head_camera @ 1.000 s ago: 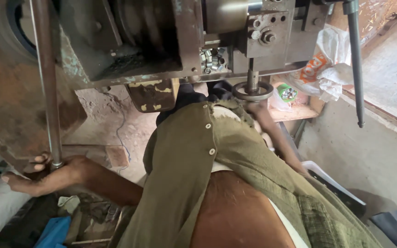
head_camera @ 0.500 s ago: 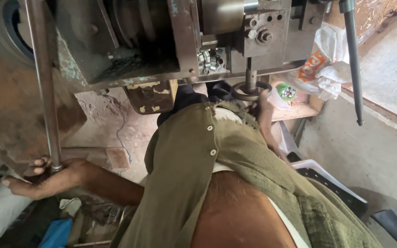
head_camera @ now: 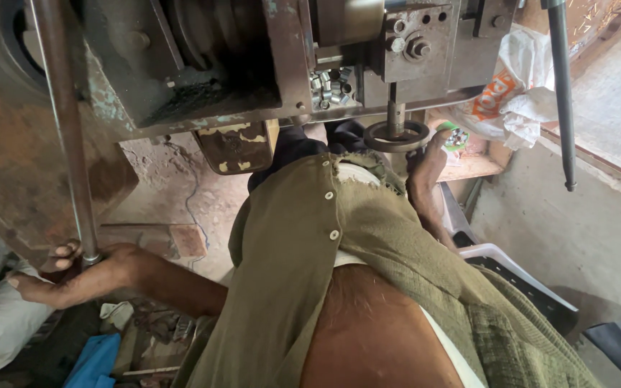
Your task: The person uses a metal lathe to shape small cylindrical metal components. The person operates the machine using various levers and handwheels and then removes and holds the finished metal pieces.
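Two hands are at work on one big, old metal machine (head_camera: 203, 79). The left hand (head_camera: 73, 273) is low on the left side, and its fingers curl around the bottom end of a long steel rod (head_camera: 66, 136) that stands up along the side of the machine. The thumb sticks out to the left, so this hand is closed on the rod and not spread flat. The right hand (head_camera: 425, 162) reaches up under the front of the machine, and its fingertips touch the edge of a small round wheel (head_camera: 397, 136) that hangs on a short shaft. The fingers look close together, but I cannot tell if they pinch the wheel or just rest on it. Just above the wheel, a little pile of shiny metal rings (head_camera: 328, 86) sits in a gap in the machine. To do this well, I think the left hand should keep a firm, steady hold on the rod, low down where it is now. The right hand should turn the wheel slowly, in small bits, and stay away from the moving parts above it. The loose green shirt (head_camera: 325, 237) hangs close to the machine, so it is good to keep it back. A white plastic bag (head_camera: 519, 93) lies on a shelf to the right.
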